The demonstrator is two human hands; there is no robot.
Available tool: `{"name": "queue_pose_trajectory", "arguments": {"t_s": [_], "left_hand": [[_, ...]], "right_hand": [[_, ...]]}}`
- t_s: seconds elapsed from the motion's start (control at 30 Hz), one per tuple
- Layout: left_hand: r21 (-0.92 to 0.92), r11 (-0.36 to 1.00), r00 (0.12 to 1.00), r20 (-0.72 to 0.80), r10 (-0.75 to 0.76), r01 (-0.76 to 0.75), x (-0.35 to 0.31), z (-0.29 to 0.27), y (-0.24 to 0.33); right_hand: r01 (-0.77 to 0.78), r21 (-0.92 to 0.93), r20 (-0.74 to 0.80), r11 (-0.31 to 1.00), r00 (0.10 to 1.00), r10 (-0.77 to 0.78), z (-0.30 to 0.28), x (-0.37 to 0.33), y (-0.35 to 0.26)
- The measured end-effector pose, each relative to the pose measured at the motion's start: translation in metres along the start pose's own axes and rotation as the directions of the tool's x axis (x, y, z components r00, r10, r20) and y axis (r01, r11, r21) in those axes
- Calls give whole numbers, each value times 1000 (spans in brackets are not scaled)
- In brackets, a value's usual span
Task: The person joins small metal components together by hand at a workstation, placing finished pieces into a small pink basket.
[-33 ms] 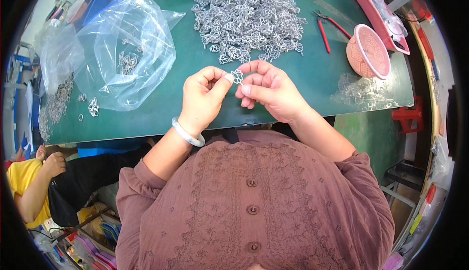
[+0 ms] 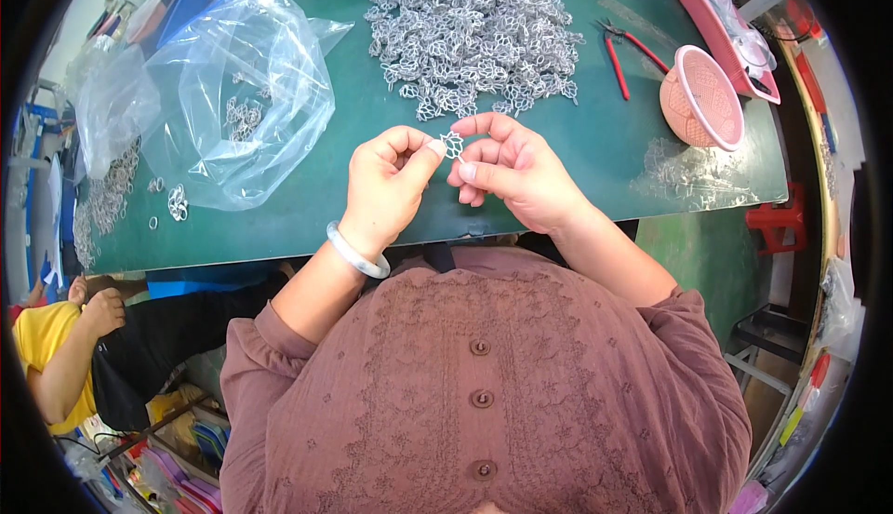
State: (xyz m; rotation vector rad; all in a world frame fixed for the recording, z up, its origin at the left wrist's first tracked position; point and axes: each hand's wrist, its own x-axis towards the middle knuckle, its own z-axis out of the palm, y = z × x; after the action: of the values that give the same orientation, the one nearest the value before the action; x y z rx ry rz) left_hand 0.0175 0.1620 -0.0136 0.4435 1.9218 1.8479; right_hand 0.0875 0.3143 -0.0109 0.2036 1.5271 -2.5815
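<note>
Over the near edge of the green table, a small silver openwork metal piece [image 2: 453,146], shaped like a flower, is held up between my two hands. My left hand [image 2: 391,179] pinches its left side between thumb and forefinger. At its right side, my right hand [image 2: 512,170] has curled fingers; the forefinger tip meets the upper edge, and the thumb and middle finger close at the lower edge. Just beyond my hands lies a large heap of similar silver pieces [image 2: 474,35].
To the left, a clear plastic bag [image 2: 298,77] holds some metal pieces, with loose rings [image 2: 178,203] beside it. Red-handled pliers [image 2: 616,67], a pink basket [image 2: 679,105] and a pink tray [image 2: 716,35] are on the right. Another person's yellow sleeve [image 2: 46,342] shows at lower left.
</note>
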Motion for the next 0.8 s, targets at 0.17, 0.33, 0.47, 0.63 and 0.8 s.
{"name": "queue_pose_trajectory", "arguments": {"t_s": [0.17,0.33,0.47,0.63,0.8], "left_hand": [[-31,998,999,13,-53,53,-2,1,2],[-102,989,995,18,-101,103,-2,1,2],[-119,987,994,26,-102,104,-2,1,0],[-123,986,993,31,-112,115,-1,2,-1],[-207,964,984,94,-152,169,1,-3,-5]], "right_hand": [[24,-58,2,998,1000,-24,0,-1,2],[-4,-44,7,999,1000,4,-1,-1,1],[-9,-39,-1,999,1000,9,-1,-1,1],[-7,-63,-1,998,1000,7,-4,-1,2],[8,-142,-1,990,1000,-8,-1,-2,2]]}}
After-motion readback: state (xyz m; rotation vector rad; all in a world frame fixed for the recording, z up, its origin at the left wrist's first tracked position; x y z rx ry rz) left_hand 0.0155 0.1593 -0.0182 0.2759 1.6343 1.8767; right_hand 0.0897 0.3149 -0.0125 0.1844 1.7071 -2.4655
